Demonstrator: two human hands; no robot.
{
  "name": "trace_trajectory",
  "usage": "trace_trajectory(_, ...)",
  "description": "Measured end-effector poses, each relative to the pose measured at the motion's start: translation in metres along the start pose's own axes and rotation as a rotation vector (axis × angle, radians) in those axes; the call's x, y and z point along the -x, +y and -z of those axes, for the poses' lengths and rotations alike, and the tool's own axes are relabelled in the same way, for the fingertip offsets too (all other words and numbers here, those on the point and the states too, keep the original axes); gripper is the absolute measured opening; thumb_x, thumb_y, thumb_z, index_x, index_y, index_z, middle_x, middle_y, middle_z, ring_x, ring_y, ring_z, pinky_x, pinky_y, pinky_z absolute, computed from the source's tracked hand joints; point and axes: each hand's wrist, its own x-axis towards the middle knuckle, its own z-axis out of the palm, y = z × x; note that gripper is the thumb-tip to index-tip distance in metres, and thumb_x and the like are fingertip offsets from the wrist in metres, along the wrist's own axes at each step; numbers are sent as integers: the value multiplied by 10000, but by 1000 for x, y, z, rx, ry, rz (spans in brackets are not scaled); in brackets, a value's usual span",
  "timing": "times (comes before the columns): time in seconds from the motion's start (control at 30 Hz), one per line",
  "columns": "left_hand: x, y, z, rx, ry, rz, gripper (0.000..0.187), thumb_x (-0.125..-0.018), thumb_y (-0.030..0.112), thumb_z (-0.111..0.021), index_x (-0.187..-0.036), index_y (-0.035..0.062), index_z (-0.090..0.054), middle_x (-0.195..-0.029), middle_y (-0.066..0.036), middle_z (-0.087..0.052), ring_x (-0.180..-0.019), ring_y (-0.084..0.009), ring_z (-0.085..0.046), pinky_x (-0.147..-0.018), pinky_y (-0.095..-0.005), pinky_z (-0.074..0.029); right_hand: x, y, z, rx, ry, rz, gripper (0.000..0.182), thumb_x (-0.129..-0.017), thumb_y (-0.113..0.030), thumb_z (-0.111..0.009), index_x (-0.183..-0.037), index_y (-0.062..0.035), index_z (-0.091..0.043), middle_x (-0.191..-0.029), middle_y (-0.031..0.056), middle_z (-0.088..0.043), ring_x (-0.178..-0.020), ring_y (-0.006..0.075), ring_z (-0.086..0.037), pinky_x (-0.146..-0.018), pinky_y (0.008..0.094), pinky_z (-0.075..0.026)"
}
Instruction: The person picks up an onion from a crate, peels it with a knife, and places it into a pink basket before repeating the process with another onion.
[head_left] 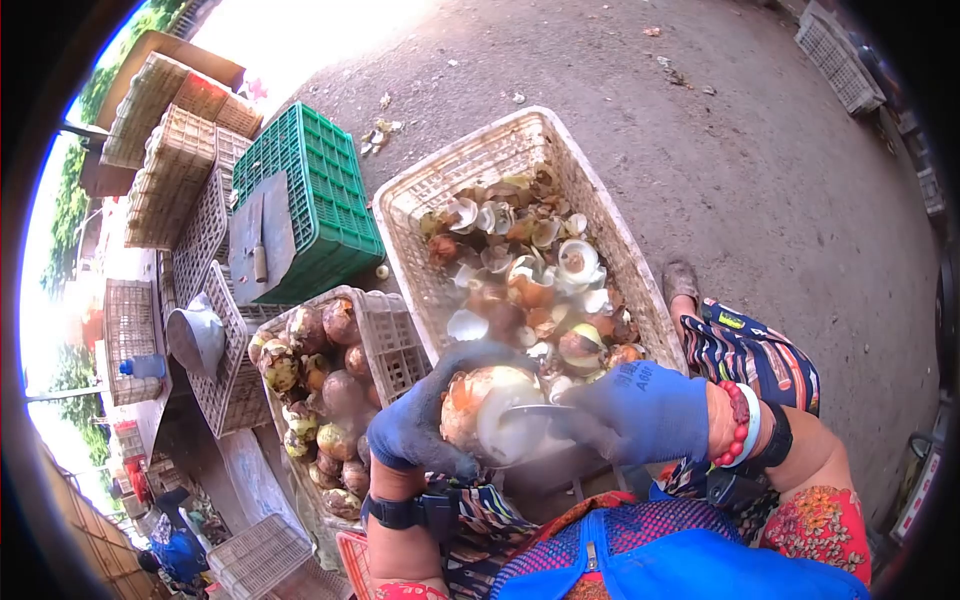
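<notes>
My left hand, in a blue and grey work glove, is closed around a large onion with brown skin on one side and a pale, bared part facing right. In my gloved right hand, the fingers are closed on a knife, its blade against the pale side of the onion. The knife's handle is hidden in the glove. Right beyond both hands stands a whitish plastic crate holding onion skins and trimmed pieces. Haze blurs the area around the onion.
Whole onions fill a smaller crate at left. Behind it, a green crate carries a board with a wooden-handled knife. A metal bowl and stacked crates stand farther left. Another person is at lower left.
</notes>
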Motion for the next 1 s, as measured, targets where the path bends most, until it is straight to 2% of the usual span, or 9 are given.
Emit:
trace_trajectory(0.1, -2, -2, 7, -122, -36, -15, 1225, -438, 419, -990, -1427, -24, -418, -1384, -140, -533, -1292, -237, -492, -1105, -378, -361, 1, 0, -6, -131, -54, -91, 344, -1023, -357, -477, -1112, -65, -636, -888, 174, -712, -765, 287, -698, -686, 443, -521)
trace_trajectory(0.23, 5, 2, 4, -163, -62, -19, 1220, -435, 396, -990, -1424, -35, -421, -1379, -154, -542, -1289, -251, -502, -1104, -384, -364, -6, 20, -22, -499, -122, 239, 294, -1028, -321, -485, -1075, -77, -643, -765, 79, -661, -639, 215, -649, -581, 358, -499)
trace_trajectory(0.4, 12, 7, -2, -161, 55, 62, 1267, -388, 414, -995, -1417, -48, -419, -1368, -160, -555, -1276, -258, -520, -1099, -393, -377, -4, 6, -7, -949, -492, -303, 377, -1022, -426, -511, -894, -87, -616, -654, -18, -537, -497, 95, -529, -449, 226, -411)
trace_trajectory(0.63, 8, 2, 8, 60, 10, -72, 1234, -430, 316, -982, -1453, -24, -380, -1401, -148, -525, -1280, -260, -521, -1101, -399, -385, 0, 13, 4, -1131, -602, -146, 498, -1005, -527, -487, -811, -85, -607, -535, 39, -482, -441, 129, -510, -402, 296, -415)
trace_trajectory(0.77, -1, -3, 4, 244, 110, 22, 1127, -531, 190, -911, -1481, -19, -342, -1391, -127, -529, -1274, -265, -532, -1090, -386, -409, -19, 13, -6, -226, 548, 27, 418, -1010, -390, -519, -1063, -4, -671, -628, 176, -593, -570, 277, -644, -522, 385, -497)
trace_trajectory(0.8, -5, -1, -1, 251, 143, 13, 1144, -539, 420, -966, -1425, -12, -385, -1359, -115, -543, -1220, -214, -554, -1077, -374, -422, -23, 16, 4, -13, 762, -72, 391, -1011, -322, -528, -1157, 15, -662, -703, 220, -637, -652, 321, -688, -579, 402, -521)
trace_trajectory(0.83, -6, -3, 0, 207, 163, -45, 984, -627, 402, -918, -1387, -4, -442, -1328, -121, -570, -1212, -228, -568, -1069, -377, -432, -28, 34, 12, 88, 746, -166, 312, -986, -189, -548, -1208, 5, -651, -815, 242, -675, -762, 367, -701, -627, 398, -536)
trace_trajectory(0.93, -13, -3, 3, 82, 221, -210, 579, -823, 321, -769, -1270, 13, -569, -1242, -144, -630, -1172, -278, -607, -1026, -386, -473, -29, 24, 3, -140, 775, 163, 258, -978, -174, -556, -1126, 6, -667, -822, 244, -675, -763, 382, -692, -640, 417, -532)
trace_trajectory(1.0, -13, -7, 1, 4, 294, -219, 532, -857, 282, -736, -1274, 6, -557, -1234, -145, -631, -1162, -277, -609, -1013, -382, -485, -21, 16, -6, -93, 556, 74, 253, -975, -191, -588, -1093, 22, -661, -825, 224, -688, -762, 371, -698, -641, 409, -533)
